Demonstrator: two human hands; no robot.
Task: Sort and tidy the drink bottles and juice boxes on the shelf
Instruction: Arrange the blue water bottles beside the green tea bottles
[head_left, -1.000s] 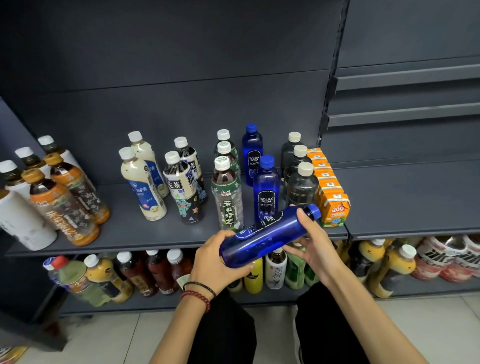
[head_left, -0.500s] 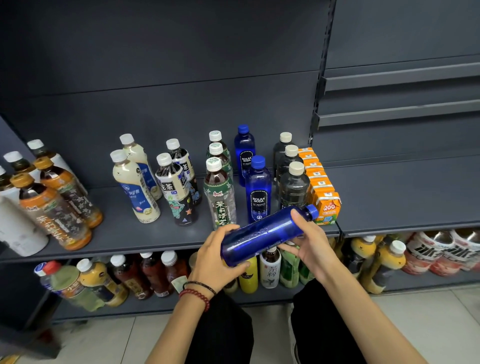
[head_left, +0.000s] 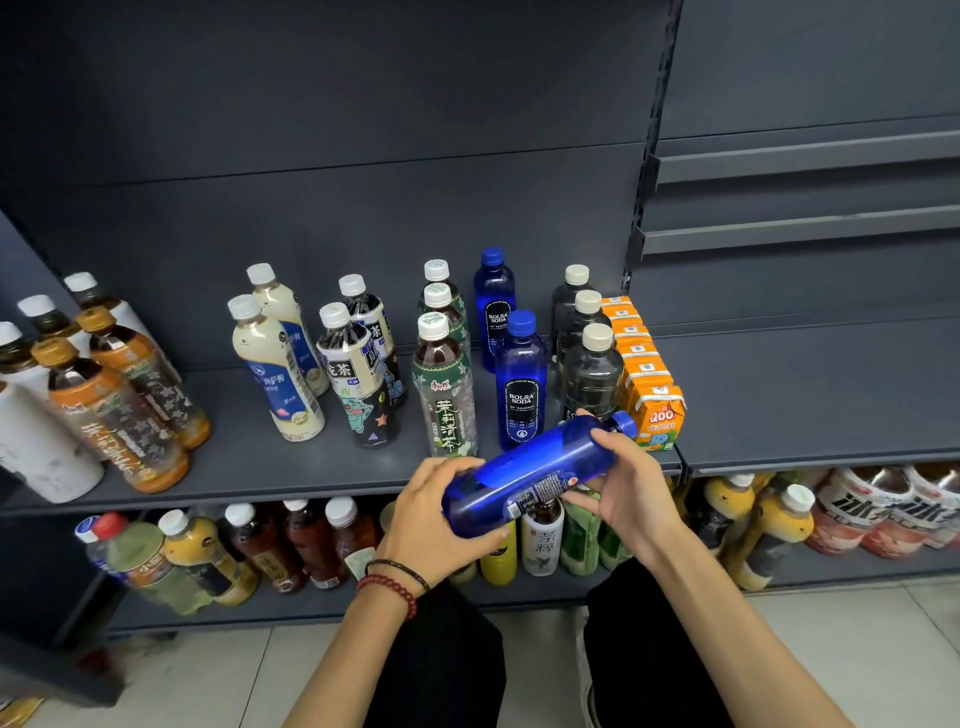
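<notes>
I hold a blue soda bottle (head_left: 540, 467) on its side in front of the shelf edge (head_left: 260, 493), cap toward the right. My left hand (head_left: 441, 519) grips its base and my right hand (head_left: 623, 483) grips its neck end. Behind it on the shelf stand two more blue soda bottles (head_left: 521, 384), green-labelled tea bottles (head_left: 444, 389), dark clear bottles (head_left: 592, 374) and a row of orange juice boxes (head_left: 649, 395).
Further left stand black-labelled tea bottles (head_left: 358, 379), cream milk-tea bottles (head_left: 275, 374) and orange-labelled bottles (head_left: 119, 415). The lower shelf (head_left: 519, 597) holds many mixed bottles. The shelf section on the right (head_left: 805, 395) is bare.
The blue bottle stays held in both hands; it has turned slightly, so its label now faces down toward me. The view shifted a little.
</notes>
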